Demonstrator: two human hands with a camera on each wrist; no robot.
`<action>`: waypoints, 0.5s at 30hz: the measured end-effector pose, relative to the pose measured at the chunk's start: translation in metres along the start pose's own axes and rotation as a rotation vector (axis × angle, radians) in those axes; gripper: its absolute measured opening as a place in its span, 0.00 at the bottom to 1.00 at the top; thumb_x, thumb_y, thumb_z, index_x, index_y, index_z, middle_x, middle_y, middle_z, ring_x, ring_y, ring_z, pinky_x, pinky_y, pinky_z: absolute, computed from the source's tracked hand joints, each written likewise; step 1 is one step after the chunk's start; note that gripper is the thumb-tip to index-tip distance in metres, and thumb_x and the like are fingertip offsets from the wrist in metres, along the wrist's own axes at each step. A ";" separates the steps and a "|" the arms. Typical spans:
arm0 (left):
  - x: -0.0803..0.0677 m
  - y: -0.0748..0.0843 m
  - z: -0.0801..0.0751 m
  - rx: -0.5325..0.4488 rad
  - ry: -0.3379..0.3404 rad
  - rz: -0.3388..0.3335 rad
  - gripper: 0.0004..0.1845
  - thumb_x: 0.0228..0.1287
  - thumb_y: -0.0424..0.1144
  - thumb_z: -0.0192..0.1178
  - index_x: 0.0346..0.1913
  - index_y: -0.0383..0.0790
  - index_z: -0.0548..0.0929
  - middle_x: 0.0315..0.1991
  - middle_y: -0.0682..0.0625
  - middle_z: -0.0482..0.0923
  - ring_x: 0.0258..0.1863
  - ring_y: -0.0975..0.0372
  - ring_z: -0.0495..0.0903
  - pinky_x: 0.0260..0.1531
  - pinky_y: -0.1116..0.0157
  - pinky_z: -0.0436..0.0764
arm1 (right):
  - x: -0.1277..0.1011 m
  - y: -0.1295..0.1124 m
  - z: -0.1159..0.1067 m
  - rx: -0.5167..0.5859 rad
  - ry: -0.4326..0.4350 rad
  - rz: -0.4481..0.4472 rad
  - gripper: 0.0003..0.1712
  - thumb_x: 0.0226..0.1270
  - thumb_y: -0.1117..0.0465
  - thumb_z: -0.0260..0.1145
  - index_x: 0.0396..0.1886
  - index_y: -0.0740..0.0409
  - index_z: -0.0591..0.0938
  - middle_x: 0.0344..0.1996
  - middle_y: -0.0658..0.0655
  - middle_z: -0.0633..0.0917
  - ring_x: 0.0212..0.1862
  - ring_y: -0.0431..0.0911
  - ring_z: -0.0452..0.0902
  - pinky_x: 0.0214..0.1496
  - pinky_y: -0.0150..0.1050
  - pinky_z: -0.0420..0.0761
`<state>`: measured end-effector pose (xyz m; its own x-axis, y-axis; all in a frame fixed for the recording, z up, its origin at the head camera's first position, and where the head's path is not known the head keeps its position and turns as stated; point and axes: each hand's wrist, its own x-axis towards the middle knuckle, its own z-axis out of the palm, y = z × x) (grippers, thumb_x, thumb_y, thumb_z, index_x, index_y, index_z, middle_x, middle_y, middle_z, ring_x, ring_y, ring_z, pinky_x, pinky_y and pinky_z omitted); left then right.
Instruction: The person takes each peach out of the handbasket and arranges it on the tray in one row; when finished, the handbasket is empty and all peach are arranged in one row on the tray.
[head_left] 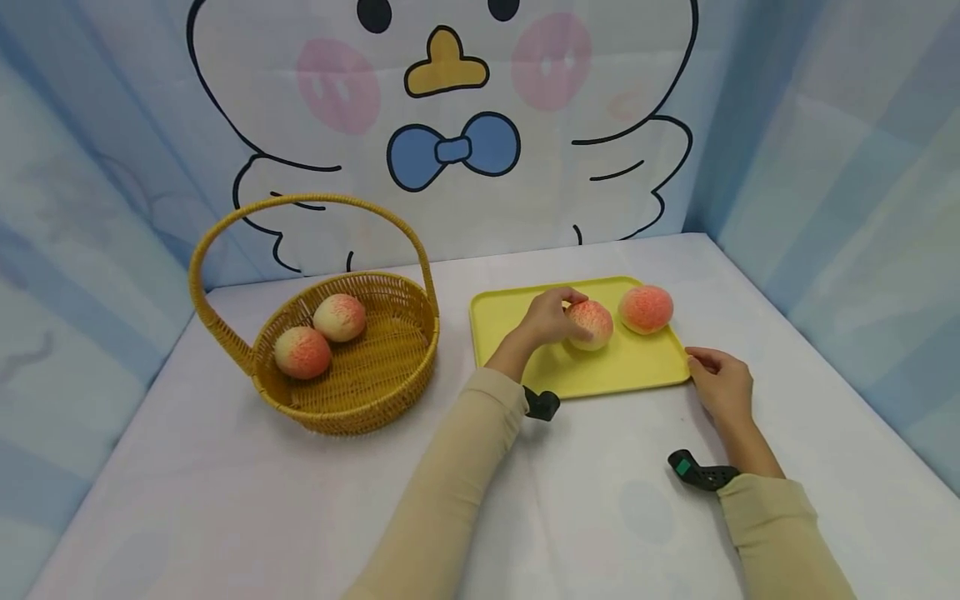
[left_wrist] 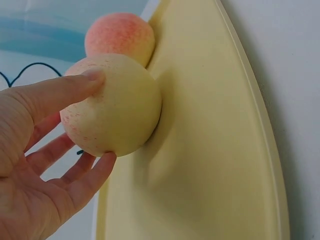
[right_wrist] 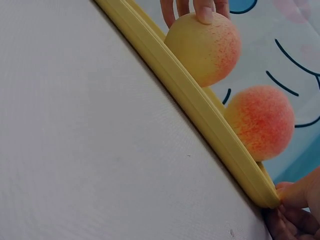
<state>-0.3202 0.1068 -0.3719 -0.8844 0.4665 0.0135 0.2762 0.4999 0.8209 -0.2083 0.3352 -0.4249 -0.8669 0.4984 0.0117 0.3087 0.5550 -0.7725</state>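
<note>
My left hand reaches over the yellow tray and holds a peach. In the left wrist view the thumb lies on one side of that pale, pink-flecked peach and the fingers curl round the other. A second, pinker peach sits on the tray just to its right. At the tray's near right corner my right hand pinches the rim between thumb and fingers, seen closer in the right wrist view at the tray's end.
A woven basket with a tall arched handle stands left of the tray. Inside it lie two peaches, one nearer and one farther. A white cloth covers the table, with printed curtains around it.
</note>
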 end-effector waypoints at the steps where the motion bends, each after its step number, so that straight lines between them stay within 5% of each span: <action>1: 0.001 0.001 0.000 0.003 0.005 0.002 0.28 0.44 0.36 0.73 0.53 0.42 0.78 0.51 0.51 0.75 0.43 0.61 0.73 0.38 0.71 0.73 | 0.000 0.000 0.000 0.004 0.001 -0.004 0.20 0.71 0.60 0.50 0.56 0.67 0.75 0.51 0.66 0.76 0.48 0.51 0.69 0.34 0.21 0.67; 15: 0.012 0.008 0.007 0.030 0.015 -0.012 0.29 0.44 0.34 0.73 0.54 0.42 0.77 0.53 0.50 0.75 0.54 0.59 0.69 0.50 0.68 0.70 | -0.003 -0.003 -0.001 0.005 -0.002 -0.009 0.20 0.70 0.61 0.51 0.55 0.68 0.76 0.50 0.66 0.76 0.47 0.52 0.70 0.30 0.19 0.65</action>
<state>-0.3262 0.1216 -0.3692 -0.8934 0.4490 0.0126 0.2763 0.5273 0.8035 -0.2065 0.3331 -0.4222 -0.8702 0.4924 0.0176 0.2991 0.5564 -0.7752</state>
